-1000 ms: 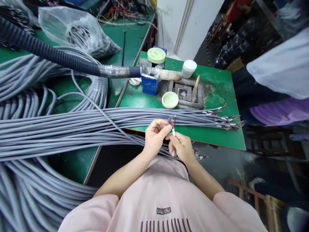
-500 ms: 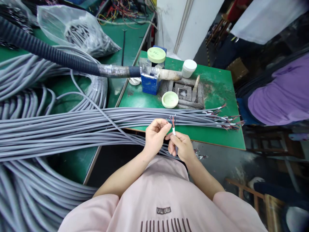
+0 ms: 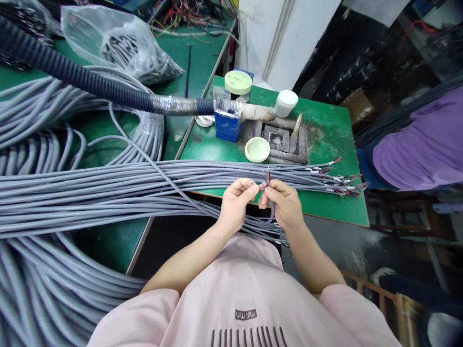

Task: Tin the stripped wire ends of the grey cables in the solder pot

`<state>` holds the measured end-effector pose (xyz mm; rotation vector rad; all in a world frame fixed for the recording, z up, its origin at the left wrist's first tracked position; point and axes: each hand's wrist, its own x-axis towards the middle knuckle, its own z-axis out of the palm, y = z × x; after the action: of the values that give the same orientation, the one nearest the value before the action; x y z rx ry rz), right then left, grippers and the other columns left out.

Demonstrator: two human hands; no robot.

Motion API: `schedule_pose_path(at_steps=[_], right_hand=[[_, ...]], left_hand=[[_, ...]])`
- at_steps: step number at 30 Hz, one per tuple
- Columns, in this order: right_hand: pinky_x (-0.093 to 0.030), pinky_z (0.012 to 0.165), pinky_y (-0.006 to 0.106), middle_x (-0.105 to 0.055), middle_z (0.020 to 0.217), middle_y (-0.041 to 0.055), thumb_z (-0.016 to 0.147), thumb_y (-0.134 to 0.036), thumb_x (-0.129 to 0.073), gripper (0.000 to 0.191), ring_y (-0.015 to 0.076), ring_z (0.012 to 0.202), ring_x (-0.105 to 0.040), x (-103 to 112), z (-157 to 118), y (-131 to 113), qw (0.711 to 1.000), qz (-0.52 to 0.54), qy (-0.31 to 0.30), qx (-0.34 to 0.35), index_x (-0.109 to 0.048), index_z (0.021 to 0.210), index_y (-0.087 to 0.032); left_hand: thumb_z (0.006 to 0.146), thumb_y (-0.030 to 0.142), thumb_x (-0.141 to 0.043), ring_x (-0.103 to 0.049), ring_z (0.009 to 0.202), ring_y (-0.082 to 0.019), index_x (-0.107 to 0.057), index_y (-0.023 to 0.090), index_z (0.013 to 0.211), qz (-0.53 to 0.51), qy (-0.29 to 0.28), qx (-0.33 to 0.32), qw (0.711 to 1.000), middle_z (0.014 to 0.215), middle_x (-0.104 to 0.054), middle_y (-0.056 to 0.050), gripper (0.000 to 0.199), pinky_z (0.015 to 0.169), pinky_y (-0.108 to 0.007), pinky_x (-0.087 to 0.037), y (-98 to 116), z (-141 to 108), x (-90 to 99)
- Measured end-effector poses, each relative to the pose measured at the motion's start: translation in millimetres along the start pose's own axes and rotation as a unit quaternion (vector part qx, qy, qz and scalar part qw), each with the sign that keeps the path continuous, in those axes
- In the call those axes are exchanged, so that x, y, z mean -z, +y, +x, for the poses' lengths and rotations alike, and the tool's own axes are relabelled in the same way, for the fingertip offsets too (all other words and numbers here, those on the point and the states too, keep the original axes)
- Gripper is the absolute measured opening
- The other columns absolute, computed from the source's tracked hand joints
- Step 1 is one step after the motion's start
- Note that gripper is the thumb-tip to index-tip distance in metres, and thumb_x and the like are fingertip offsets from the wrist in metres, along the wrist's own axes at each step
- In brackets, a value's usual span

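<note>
My right hand (image 3: 285,202) is closed around the end of a grey cable (image 3: 272,213), which bends down below the fingers. Thin coloured wires (image 3: 268,177), red and dark ones among them, fan out of that end above the thumb. From the left, my left hand (image 3: 236,202) pinches a thin reddish wire of this cable between thumb and forefinger. Just beyond both hands lies a long bundle of grey cables (image 3: 144,179), their stripped ends (image 3: 347,185) with white sleeves at the right.
Behind the bundle are a pale green dish (image 3: 257,150), a soldering pot (image 3: 278,140) with a brush (image 3: 297,126), a white tub (image 3: 286,102), and a blue box (image 3: 226,126) under a ribbed hose (image 3: 108,94). Coiled cables (image 3: 39,289) fill the left. A person in purple (image 3: 419,144) is at right.
Both hands have shifted slightly right. My right hand has moved up along the cable, covering its white sleeve, and my left hand now draws one wire sideways from the others.
</note>
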<state>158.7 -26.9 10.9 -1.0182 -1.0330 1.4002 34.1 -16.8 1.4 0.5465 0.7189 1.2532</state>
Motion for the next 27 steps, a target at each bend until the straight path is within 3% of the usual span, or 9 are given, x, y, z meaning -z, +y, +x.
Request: schedule_pose_path(at_steps=[6, 15, 24, 27], right_hand=[[-0.044, 0.053, 0.024, -0.059, 0.057, -0.0047, 0.072, -0.024, -0.070, 0.007, 0.0095, 0.051, -0.053, 2, 10, -6, 0.999, -0.046, 0.013, 0.010, -0.067, 0.077, -0.020], [-0.046, 0.060, 0.028, -0.057, 0.066, -0.0023, 0.070, -0.030, -0.074, 0.014, 0.0115, 0.059, -0.051, 8, 19, -20, 0.986, -0.162, 0.016, 0.035, -0.063, 0.068, -0.020], [-0.041, 0.053, 0.027, -0.055, 0.067, -0.0015, 0.075, -0.031, -0.071, 0.014, 0.0114, 0.055, -0.049, 4, 34, -24, 0.980, -0.175, 0.027, 0.090, -0.063, 0.071, -0.021], [-0.037, 0.047, 0.026, -0.053, 0.063, -0.0024, 0.075, -0.031, -0.069, 0.013, 0.0096, 0.048, -0.045, 8, 49, -32, 0.965, -0.237, 0.043, 0.106, -0.063, 0.070, -0.020]], left_hand=[[0.064, 0.034, -0.080, -0.051, 0.054, -0.008, -0.059, 0.016, 0.070, -0.031, -0.024, 0.034, 0.999, 0.057, -0.056, 0.004, 0.029, 0.060, -0.023, -0.042, 1, 1, -3.7], [0.060, 0.032, -0.082, -0.047, 0.054, -0.006, -0.061, 0.016, 0.070, -0.031, 0.001, 0.038, 0.999, 0.059, -0.055, 0.005, 0.028, 0.057, -0.020, -0.039, -1, 6, -4.4], [0.059, 0.037, -0.082, -0.048, 0.055, -0.006, -0.060, 0.017, 0.069, -0.059, 0.010, 0.036, 0.998, 0.059, -0.055, 0.005, 0.031, 0.055, -0.019, -0.039, -4, 16, -13.5], [0.064, 0.037, -0.079, -0.052, 0.058, -0.008, -0.064, 0.018, 0.076, 0.009, -0.016, 0.031, 0.999, 0.065, -0.059, 0.003, 0.027, 0.057, -0.021, -0.041, -3, 20, -10.3]])
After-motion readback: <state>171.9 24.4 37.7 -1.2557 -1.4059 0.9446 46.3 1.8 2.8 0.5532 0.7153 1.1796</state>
